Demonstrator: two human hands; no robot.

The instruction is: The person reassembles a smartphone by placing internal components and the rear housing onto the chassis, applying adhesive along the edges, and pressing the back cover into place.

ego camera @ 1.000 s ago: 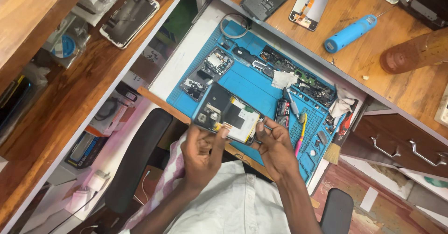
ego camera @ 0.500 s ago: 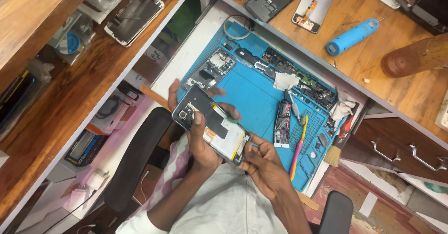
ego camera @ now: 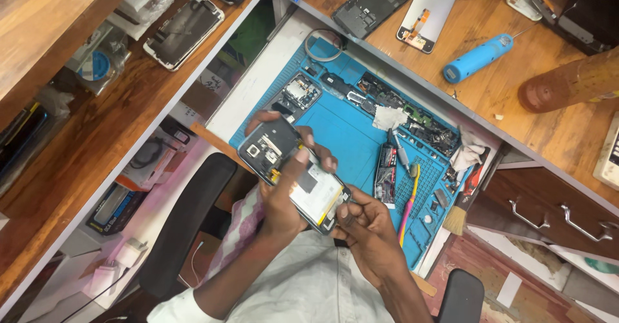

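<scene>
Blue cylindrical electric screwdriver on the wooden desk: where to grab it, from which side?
Judging by its pose, grip the blue cylindrical electric screwdriver mid-barrel, coming from above, fingers across its width. It lies flat and diagonal on the wooden desk; the thin bit at its upper right end offers no hold, and both long sides look free.

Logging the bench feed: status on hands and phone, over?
Left hand and right hand both grip the opened phone, lifted above the blue mat. Nothing in the way.

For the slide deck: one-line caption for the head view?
Both hands hold an opened phone above a blue repair mat.
</scene>
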